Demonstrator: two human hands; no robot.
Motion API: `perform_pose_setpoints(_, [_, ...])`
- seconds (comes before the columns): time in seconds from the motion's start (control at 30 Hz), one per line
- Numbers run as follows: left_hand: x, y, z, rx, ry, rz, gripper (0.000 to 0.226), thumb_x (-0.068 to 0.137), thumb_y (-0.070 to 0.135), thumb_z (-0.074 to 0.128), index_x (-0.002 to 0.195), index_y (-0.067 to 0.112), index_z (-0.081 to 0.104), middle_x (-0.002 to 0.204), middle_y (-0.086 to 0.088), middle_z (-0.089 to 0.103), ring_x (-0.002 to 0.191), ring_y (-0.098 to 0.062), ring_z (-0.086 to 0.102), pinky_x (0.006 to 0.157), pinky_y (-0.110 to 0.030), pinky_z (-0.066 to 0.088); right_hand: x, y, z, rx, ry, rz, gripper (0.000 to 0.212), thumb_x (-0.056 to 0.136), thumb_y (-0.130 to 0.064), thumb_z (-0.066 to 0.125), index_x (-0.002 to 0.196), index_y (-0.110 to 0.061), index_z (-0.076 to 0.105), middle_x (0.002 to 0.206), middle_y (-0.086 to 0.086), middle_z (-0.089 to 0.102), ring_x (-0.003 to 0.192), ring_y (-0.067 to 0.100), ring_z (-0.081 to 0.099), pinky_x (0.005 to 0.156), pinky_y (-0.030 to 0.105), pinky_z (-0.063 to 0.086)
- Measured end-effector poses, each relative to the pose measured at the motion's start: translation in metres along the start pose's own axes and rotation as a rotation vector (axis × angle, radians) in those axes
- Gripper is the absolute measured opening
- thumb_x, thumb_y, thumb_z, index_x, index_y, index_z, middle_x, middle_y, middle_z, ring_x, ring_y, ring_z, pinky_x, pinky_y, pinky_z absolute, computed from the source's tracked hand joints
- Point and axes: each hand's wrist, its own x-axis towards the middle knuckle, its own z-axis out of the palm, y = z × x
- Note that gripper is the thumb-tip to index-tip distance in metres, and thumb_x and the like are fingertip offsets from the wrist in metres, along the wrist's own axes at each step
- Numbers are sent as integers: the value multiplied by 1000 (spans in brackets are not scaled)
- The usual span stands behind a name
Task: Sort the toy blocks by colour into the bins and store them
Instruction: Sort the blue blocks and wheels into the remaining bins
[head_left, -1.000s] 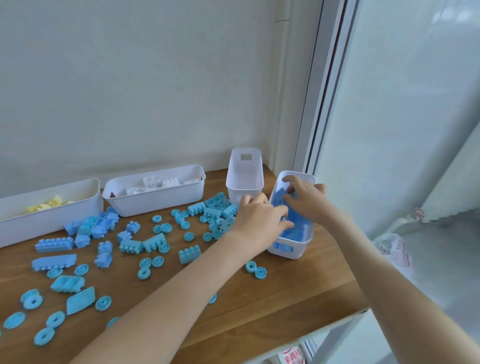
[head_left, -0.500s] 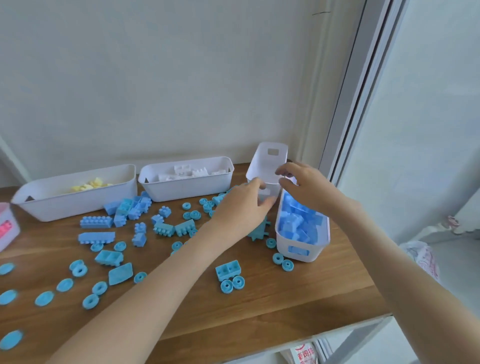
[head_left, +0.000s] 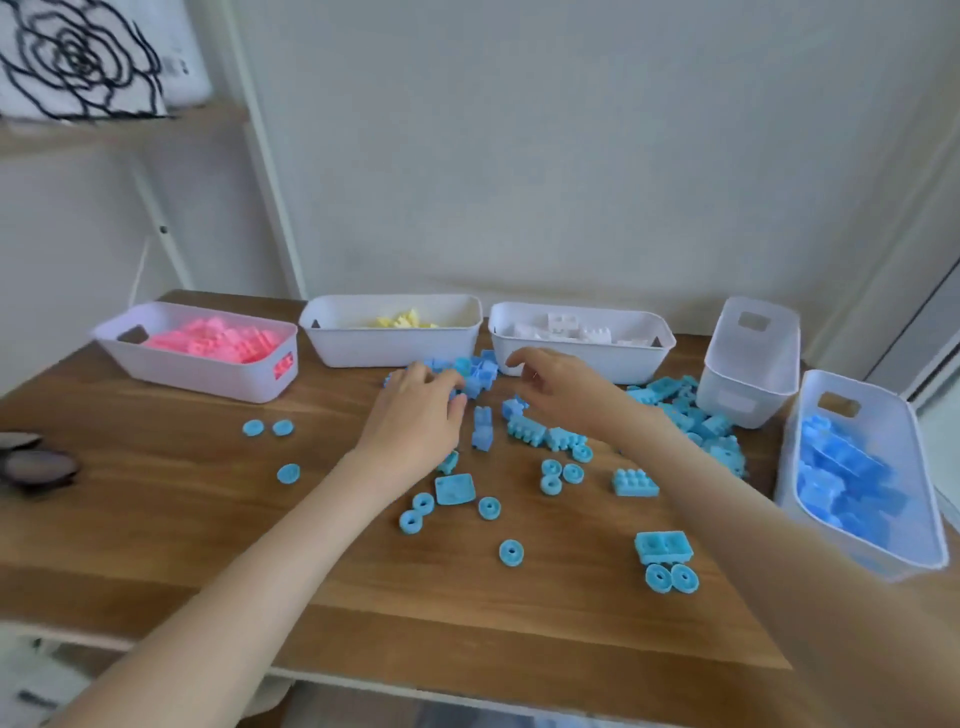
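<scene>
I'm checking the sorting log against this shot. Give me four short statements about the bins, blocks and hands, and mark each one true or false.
1. The loose blocks on the table are all blue. True.
2. The pink bin stands at the far right. False: it is at the far left, and the blue bin is at the far right.
3. The yellow bin sits between the pink bin and the white bin. True.
4. Both hands are inside the blue bin. False: the left hand and the right hand are over the loose blocks near the middle of the table.
</scene>
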Motion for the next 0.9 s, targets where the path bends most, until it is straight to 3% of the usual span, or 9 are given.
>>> perform_pose_setpoints(0.17, [0, -63, -6, -50, -46, -93, 32, 101, 24, 39, 130, 27, 52, 122, -2, 48, 120, -18, 41, 94, -30, 39, 41, -11, 36, -207, -173, 87, 44, 96, -32, 43, 137, -17, 36, 134, 9, 46, 118, 29, 47, 98, 41, 35])
perform_pose_setpoints(0.33, [2, -86, -1, -46, -126, -27, 42, 98, 28, 47, 140, 33, 42, 136, 4, 42, 128, -14, 34, 100, -30, 37, 52, -8, 46, -348, -212, 122, 35, 100, -33, 32, 130, -19, 43, 129, 7, 48, 116, 26, 46, 99, 44, 32])
perform_pose_setpoints(0.47, [19, -87, -4, -16, -221, 45, 73, 92, 30, 58, 149, 35, 12, 152, 1, 22, 140, -19, 20, 108, -39, 32, 45, -13, 38, -227, -260, 32, 36, 97, -40, 41, 126, -19, 47, 121, 3, 52, 104, 19, 52, 94, 35, 42])
perform_pose_setpoints(0.53, [31, -87, -4, -10, -286, 75, 81, 90, 30, 62, 149, 35, 7, 154, 0, 17, 141, -21, 18, 110, -42, 30, 41, -19, 37, -192, -290, -10, 38, 95, -44, 45, 124, -20, 48, 115, 0, 53, 97, 14, 53, 89, 31, 46])
perform_pose_setpoints(0.7, [49, -81, 0, 44, -342, 147, 67, 90, 31, 60, 146, 32, 23, 144, -1, 31, 133, -20, 30, 105, -37, 38, 42, -19, 39, -154, -301, 1, 28, 98, -35, 43, 120, -19, 50, 115, -1, 57, 91, 9, 50, 85, 26, 45])
perform_pose_setpoints(0.83, [50, -82, 1, 38, -338, 142, 44, 89, 36, 61, 130, 35, 43, 113, 2, 36, 114, -16, 39, 90, -30, 41, 40, -15, 38, -128, -305, 6, 26, 99, -30, 40, 120, -21, 51, 110, -3, 55, 92, 9, 50, 85, 25, 44])
perform_pose_setpoints(0.9, [49, -86, 2, 1, -350, 118, 40, 87, 39, 62, 124, 35, 46, 108, 5, 34, 106, -13, 42, 83, -26, 41, 39, -17, 38, -131, -336, -26, 24, 97, -34, 44, 117, -24, 53, 103, -7, 53, 91, 8, 50, 82, 23, 42])
